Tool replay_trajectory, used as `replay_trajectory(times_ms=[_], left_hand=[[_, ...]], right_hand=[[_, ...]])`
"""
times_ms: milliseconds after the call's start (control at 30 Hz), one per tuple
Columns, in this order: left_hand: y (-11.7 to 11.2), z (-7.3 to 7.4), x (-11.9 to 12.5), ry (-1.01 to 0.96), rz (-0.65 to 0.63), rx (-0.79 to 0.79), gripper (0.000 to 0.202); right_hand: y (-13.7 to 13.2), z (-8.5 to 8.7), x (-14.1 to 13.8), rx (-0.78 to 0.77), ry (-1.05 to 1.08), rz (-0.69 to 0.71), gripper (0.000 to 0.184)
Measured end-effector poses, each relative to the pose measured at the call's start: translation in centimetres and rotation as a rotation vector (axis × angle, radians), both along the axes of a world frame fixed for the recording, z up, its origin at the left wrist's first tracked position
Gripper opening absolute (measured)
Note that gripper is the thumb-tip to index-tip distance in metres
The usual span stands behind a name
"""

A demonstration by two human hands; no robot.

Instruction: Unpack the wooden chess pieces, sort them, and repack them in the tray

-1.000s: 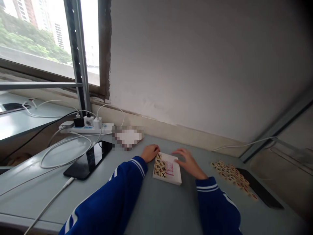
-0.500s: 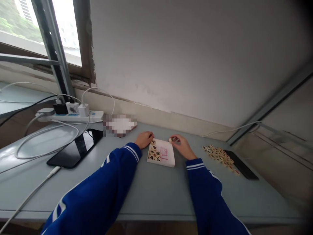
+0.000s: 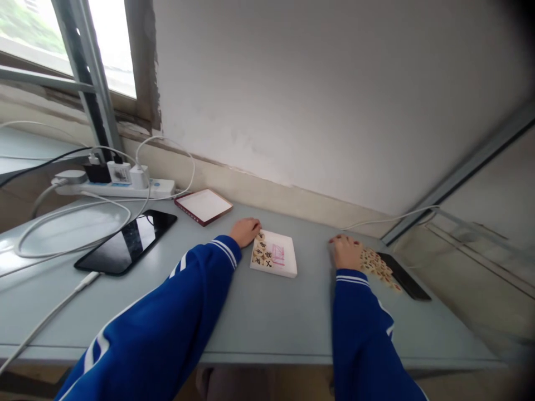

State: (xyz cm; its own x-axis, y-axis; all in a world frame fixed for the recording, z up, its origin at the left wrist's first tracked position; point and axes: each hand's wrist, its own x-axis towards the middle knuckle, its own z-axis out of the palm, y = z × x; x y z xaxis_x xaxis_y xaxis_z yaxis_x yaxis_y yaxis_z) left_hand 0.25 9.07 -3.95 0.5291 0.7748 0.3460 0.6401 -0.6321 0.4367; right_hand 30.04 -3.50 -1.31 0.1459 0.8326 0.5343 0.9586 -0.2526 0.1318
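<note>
A shallow white box (image 3: 284, 236) lies on the desk with a red drawing on its floor. Several round xiangqi pieces (image 3: 262, 253) with dark characters fill its left side. My left hand (image 3: 246, 231) is closed at the box's far left corner, fingertips on the edge. To the right, my right hand (image 3: 346, 252) rests low over the desk at the left end of a loose pile of xiangqi pieces (image 3: 378, 266). Its thumb stands apart from the other fingers, and no piece shows in it. Part of the pile is hidden behind this hand.
A box lid (image 3: 204, 206) with dark red sides lies inside up near the wall. At left are a black phone (image 3: 127, 242), a charging cable (image 3: 52, 312) and a loaded power strip (image 3: 161, 188). A dark flat object (image 3: 405, 278) lies beside the pile.
My right hand has moved from the box's far right corner, where it pinched a small round piece, over to the pile at right. My left hand stays at the box's corner.
</note>
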Motion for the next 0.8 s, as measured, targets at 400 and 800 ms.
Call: replay_trajectory(times_ms=[400,800], left_hand=[[-0.4,0.3,0.0,0.006,0.030,0.006,0.027],[-0.2,0.7,-0.1,-0.021,0.009,-0.041,0.026]], right_hand=[[0.5,1.7,-14.9,-0.468,0.659,0.883,0.026],[0.9,1.9,-13.5,-0.345,0.653,0.841,0.013]])
